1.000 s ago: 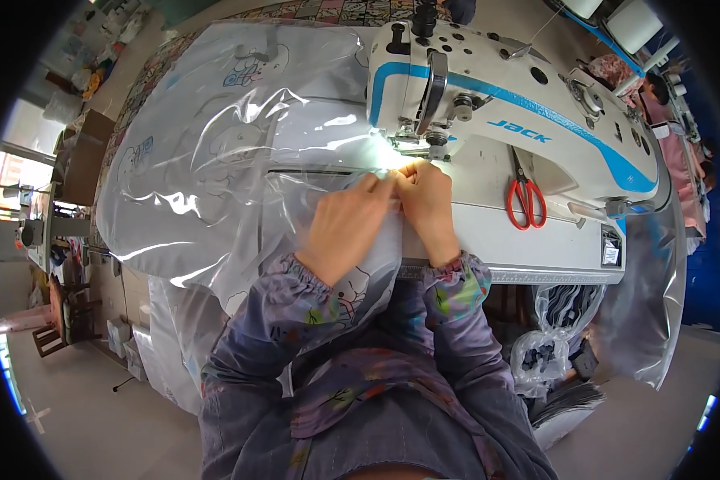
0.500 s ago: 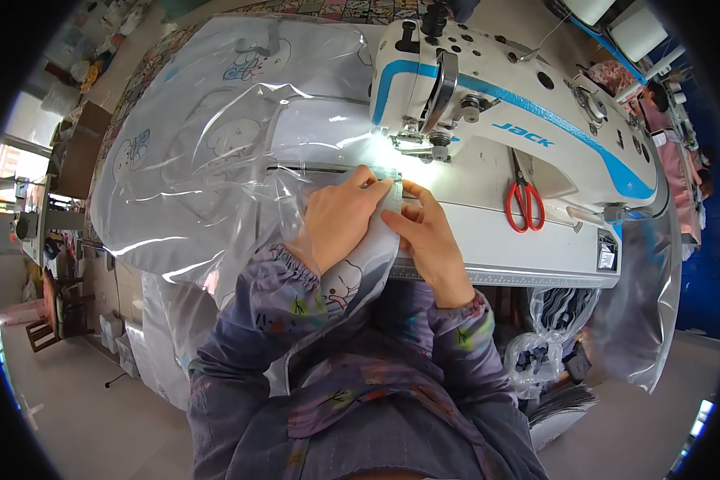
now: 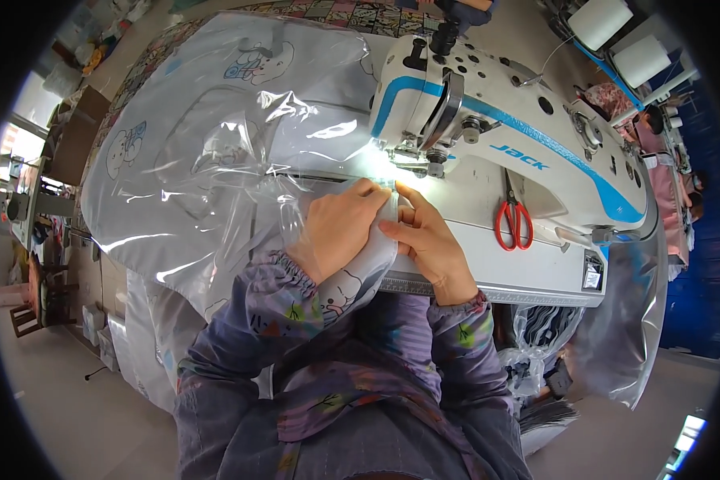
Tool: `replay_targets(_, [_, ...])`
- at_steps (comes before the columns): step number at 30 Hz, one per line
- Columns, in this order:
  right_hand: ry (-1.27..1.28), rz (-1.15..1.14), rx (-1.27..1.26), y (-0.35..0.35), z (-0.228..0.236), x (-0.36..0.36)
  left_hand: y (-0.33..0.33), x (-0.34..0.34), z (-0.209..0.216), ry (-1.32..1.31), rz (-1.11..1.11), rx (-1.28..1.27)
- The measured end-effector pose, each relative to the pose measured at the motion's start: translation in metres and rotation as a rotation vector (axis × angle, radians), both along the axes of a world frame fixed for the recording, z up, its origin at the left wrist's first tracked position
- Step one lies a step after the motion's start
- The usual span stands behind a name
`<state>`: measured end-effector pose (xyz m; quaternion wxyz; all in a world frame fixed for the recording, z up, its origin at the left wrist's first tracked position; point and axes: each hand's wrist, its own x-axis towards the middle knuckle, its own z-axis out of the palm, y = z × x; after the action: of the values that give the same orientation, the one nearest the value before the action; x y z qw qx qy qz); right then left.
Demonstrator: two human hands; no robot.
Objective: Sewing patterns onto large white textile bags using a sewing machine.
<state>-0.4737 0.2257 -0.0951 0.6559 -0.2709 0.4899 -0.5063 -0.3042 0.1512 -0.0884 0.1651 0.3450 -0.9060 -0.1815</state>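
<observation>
Just in front of the lit needle area of a white and blue sewing machine (image 3: pixel 508 120), both hands work at one edge of a grey fabric (image 3: pixel 376 260) printed with cartoon animals. My left hand (image 3: pixel 338 226) is closed on that edge, its fingertips pressed down near the presser foot. From the other side my right hand (image 3: pixel 434 248) pinches the same edge between thumb and curled fingers. A clear plastic sheet (image 3: pixel 232 216) covers the printed cloth to the left and drapes over my left wrist. The needle tip is lost in the lamp's glare.
Red-handled scissors (image 3: pixel 514 224) lie on the machine bed right of my hands. White thread cones (image 3: pixel 600 24) stand at the far right. A bag of dark strips (image 3: pixel 544 328) hangs below the table's right front edge. Part of another person (image 3: pixel 466 10) shows beyond the machine.
The whole view has shifted slightly, so the machine and scissors sit lower and further left. Both hands keep their hold on the fabric edge, with little movement of the fingers.
</observation>
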Motion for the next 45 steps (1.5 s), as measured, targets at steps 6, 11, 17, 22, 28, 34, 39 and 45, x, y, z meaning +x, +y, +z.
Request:
replay_targets(6, [-0.022,0.011,-0.028,-0.014,-0.007,-0.011,-0.008,-0.009,0.0,-0.107,0.031,-0.053])
replay_targets(11, [0.065,0.021,-0.022,-0.02,0.002,-0.008,-0.018,-0.011,-0.004,-0.06,0.011,-0.074])
replay_targets(17, [0.25,-0.002,-0.036,-0.027,-0.007,-0.011,-0.025,-0.018,-0.002,-0.104,0.011,-0.127])
replay_targets(22, [0.436,0.013,-0.077,-0.026,-0.023,-0.027,-0.03,-0.021,-0.005,-0.082,-0.015,-0.178])
replay_targets(28, [0.933,-0.184,-0.262,-0.031,0.012,-0.047,-0.034,-0.024,-0.008,-0.129,0.001,-0.242])
replay_targets(34, [1.188,-0.279,-0.392,-0.038,0.03,-0.053,-0.038,-0.026,-0.009,-0.094,-0.016,-0.305])
replay_targets(39, [1.087,-0.334,-0.357,-0.036,0.031,-0.049,-0.028,-0.026,-0.01,-0.119,-0.024,-0.267])
replay_targets(45, [0.946,-0.226,-0.275,-0.005,0.034,-0.021,-0.022,-0.02,-0.014,-0.107,0.009,-0.236])
